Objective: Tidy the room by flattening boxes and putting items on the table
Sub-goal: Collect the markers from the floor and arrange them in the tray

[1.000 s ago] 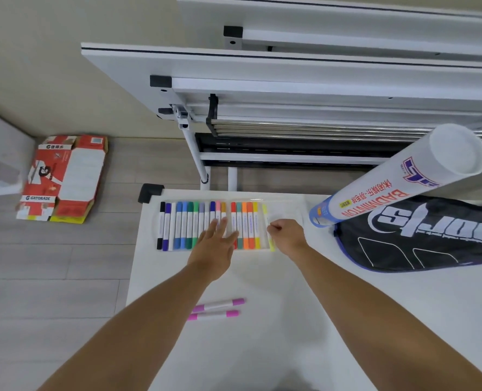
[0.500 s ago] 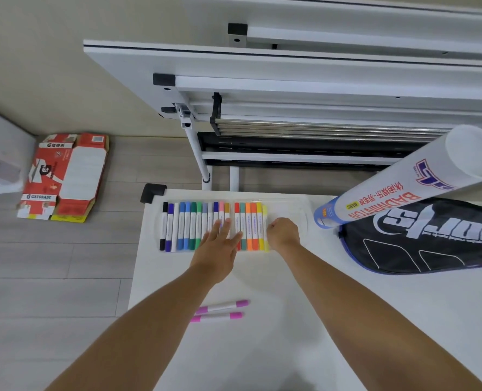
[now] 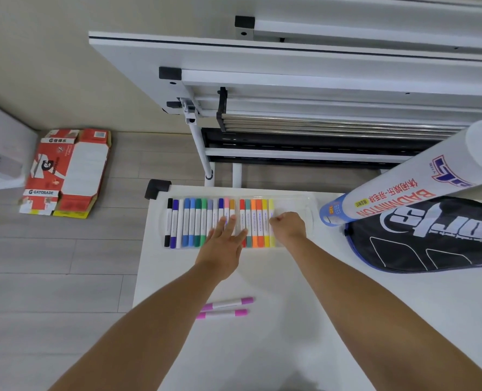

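At the far left of the worktop, the marker tray holds its row of markers. Left hand: grip spread, fingers flat on the row, unchanged. Right hand: grip curled at the row's right end; whether it pinches anything cannot be told. The end yellow marker, slanted a second ago, now lies parallel. Two pink markers lie loose nearer; judged next for the tray.

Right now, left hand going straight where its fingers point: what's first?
The left hand rests on the markers; straight on, probably the far rim of the tray, depth unclear.
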The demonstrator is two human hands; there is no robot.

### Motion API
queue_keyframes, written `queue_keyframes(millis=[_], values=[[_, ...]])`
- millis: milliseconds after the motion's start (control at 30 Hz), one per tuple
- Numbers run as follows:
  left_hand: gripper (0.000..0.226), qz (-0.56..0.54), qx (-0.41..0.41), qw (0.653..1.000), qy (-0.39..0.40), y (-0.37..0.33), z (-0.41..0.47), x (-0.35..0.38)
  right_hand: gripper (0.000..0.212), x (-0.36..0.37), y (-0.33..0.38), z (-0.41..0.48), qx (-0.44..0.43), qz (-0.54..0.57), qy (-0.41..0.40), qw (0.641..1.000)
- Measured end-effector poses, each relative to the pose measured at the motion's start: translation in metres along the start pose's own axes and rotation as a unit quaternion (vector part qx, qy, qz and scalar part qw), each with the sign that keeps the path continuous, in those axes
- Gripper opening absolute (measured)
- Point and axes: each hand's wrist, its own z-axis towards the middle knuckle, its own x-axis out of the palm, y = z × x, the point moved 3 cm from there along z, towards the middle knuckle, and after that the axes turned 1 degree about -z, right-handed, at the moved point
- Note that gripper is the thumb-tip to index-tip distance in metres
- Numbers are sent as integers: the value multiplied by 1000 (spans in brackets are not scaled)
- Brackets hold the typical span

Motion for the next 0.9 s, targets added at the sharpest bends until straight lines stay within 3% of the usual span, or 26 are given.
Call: queue_keyframes(millis=[767, 900], values=[[52, 8, 13, 1000, -17, 3, 4, 5, 19, 0, 7, 3, 2, -60, -46, 997], [49, 1, 32, 999, -15, 8, -26, 4, 18, 8, 1, -31, -71, -91, -88, 989]])
